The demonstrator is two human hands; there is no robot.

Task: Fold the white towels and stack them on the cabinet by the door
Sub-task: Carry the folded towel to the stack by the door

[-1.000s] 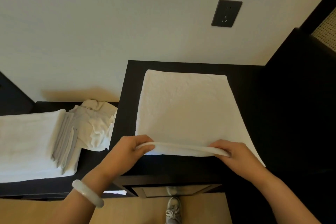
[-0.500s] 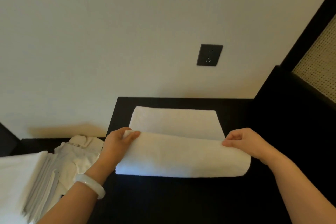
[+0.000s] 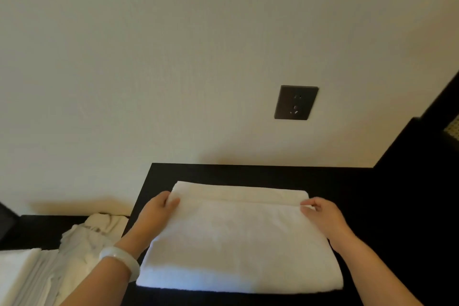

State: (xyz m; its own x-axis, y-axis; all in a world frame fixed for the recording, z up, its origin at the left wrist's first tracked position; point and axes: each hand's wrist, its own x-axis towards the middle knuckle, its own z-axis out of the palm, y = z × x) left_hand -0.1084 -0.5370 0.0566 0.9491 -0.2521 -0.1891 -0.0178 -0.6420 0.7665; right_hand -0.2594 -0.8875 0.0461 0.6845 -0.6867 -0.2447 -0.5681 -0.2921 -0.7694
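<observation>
A white towel lies on the dark cabinet top, folded over on itself so a narrow strip of the lower layer shows at the far side. My left hand pinches the upper layer's far left corner. My right hand pinches its far right corner. A pale bangle sits on my left wrist. At the lower left a stack of folded white towels rests on a lower dark surface, with a crumpled white towel beside it.
A cream wall rises right behind the cabinet, with a dark power socket on it. A taller dark piece of furniture stands to the right of the cabinet. A lower dark shelf extends left.
Both hands carried the towel's near edge up and over toward the wall, folding it nearly in half. The camera view tilted upward, showing more wall.
</observation>
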